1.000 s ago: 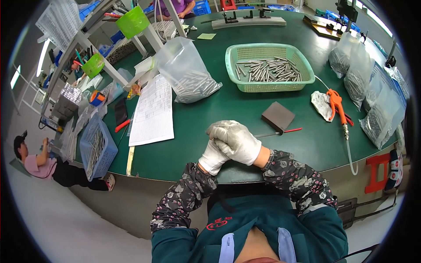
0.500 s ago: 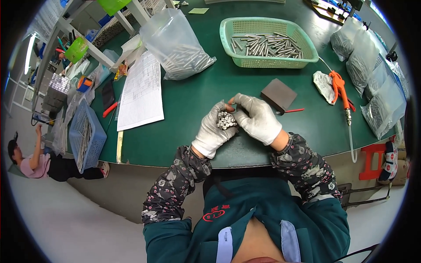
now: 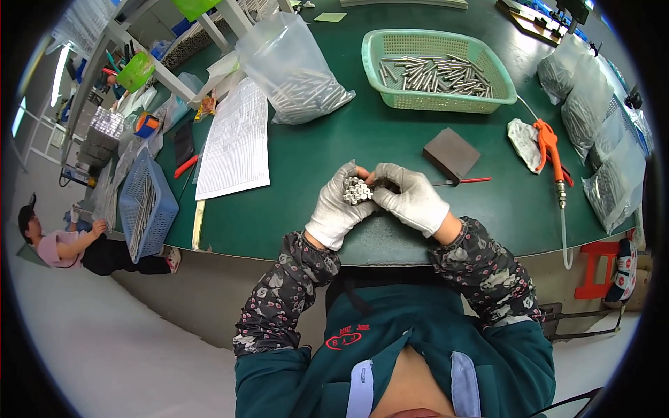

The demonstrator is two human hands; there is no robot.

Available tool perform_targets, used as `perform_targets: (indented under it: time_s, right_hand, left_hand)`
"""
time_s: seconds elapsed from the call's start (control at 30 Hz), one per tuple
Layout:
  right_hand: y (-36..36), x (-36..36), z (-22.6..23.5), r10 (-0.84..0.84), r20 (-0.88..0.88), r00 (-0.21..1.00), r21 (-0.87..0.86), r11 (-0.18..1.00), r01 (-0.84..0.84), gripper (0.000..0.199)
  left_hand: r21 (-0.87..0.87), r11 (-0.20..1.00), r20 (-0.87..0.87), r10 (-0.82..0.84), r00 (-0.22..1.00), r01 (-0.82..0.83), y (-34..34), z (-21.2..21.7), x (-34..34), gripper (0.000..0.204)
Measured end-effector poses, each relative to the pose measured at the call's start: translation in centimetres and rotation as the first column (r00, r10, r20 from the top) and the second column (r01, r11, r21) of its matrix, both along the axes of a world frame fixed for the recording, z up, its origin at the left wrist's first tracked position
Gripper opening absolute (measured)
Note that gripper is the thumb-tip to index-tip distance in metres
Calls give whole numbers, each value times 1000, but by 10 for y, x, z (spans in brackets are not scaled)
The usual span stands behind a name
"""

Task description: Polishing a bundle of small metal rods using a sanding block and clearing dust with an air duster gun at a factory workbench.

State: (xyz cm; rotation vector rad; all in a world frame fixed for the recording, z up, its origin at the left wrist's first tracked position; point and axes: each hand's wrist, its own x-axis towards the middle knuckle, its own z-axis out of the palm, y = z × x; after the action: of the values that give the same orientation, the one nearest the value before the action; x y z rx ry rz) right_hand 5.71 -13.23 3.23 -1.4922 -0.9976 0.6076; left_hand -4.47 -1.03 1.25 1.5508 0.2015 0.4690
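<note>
left hand (image 3: 333, 212): white-gloved, palm up, fingers curled around a bundle of short silver metal pins (image 3: 357, 189) just above the green table's near edge (image 3: 293, 230) | right hand (image 3: 412, 198): gloved, fingertips closed on the bundle's ends (grip looks light) | advice: keep the pin ends flush, squeeze evenly | beyond: grey block (image 3: 451, 153), green mesh basket (image 3: 437, 104) of pins

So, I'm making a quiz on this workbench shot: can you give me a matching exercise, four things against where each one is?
Things:
1. bundle of metal pins
2. green basket
3. orange air gun
4. printed sheet

Places:
A. far side of the table, holding loose pins
B. on the table left of the hands
C. in the gloved left hand
D. on the table right of the hands

Pairs: 1-C, 2-A, 3-D, 4-B
</note>
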Motion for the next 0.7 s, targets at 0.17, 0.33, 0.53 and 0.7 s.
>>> perform_targets:
  time_s: [0.17,0.33,0.53,0.7]
  right_hand:
    - [-3,-1,7,37,68,997,-29,999,-35,20]
    - [-4,-1,5,36,-45,998,-50,998,-38,19]
    - [-5,-5,14,52,65,996,-93,995,-46,23]
    - [-2,-8,7,-48,199,979,8,999,47,26]
  left_hand:
    - [172,985,93,-14,996,-2,2,-14,-1,59]
    - [252,968,127,-14,992,-19,3,-20,4,60]
    - [12,1000,61,-2,998,1,2,-17,0,57]
    - [-103,993,43,-53,998,57,5,-17,-1,57]
